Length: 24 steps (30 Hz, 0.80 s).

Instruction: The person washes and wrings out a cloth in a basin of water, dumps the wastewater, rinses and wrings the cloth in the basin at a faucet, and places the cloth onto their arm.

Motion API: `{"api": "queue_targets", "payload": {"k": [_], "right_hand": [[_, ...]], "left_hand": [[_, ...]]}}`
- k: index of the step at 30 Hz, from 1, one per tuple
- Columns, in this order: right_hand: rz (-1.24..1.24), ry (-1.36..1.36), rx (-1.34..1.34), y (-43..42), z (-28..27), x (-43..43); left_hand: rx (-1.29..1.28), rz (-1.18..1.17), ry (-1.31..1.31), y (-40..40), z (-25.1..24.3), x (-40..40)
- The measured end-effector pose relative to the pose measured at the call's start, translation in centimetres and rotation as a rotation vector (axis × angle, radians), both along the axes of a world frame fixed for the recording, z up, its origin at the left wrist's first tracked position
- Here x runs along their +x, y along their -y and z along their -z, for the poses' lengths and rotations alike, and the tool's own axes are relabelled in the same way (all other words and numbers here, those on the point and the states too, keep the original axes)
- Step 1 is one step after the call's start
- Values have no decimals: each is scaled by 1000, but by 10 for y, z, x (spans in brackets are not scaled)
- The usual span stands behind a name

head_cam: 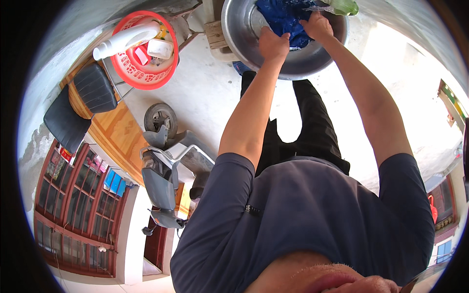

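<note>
A wide metal basin (234,40) is in front of me at the top of the view. Wet blue cloth (284,16) lies bunched inside it. My left hand (274,43) grips the near left part of the cloth, fingertips hidden underneath. Across from it, my right hand (318,26) holds the cloth's right side, thumb pointing inward. Just beyond the right hand, a pale green object (344,6) rests at the basin's far rim; the picture does not settle what it is.
Left of the basin is a wooden block (216,34). A red plastic basket (172,69) holds a white bottle (128,38), a white bar (160,48) and a pink item (141,55). Nearby are a black chair (96,88) and a grey scooter (159,183).
</note>
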State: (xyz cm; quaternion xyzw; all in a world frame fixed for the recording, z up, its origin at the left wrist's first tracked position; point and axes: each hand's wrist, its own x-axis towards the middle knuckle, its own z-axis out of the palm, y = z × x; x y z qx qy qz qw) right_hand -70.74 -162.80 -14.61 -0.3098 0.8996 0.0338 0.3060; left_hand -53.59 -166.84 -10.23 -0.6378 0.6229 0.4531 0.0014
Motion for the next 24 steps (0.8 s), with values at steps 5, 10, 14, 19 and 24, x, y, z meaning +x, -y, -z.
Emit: {"api": "queue_targets", "payload": {"k": [5, 10, 14, 19, 24], "right_hand": [[149, 216, -174, -19, 13, 38], [538, 484, -407, -47, 9, 21], [1240, 837, -820, -38, -18, 17], [1278, 998, -1042, -21, -37, -9], [1286, 1178, -1147, 4, -69, -18]], "left_hand": [[-220, 14, 132, 7, 38, -2], [190, -437, -453, 14, 57, 10], [644, -851, -844, 31, 60, 45], [744, -946, -1006, 47, 10, 14], [178, -551, -893, 57, -38, -6]]}}
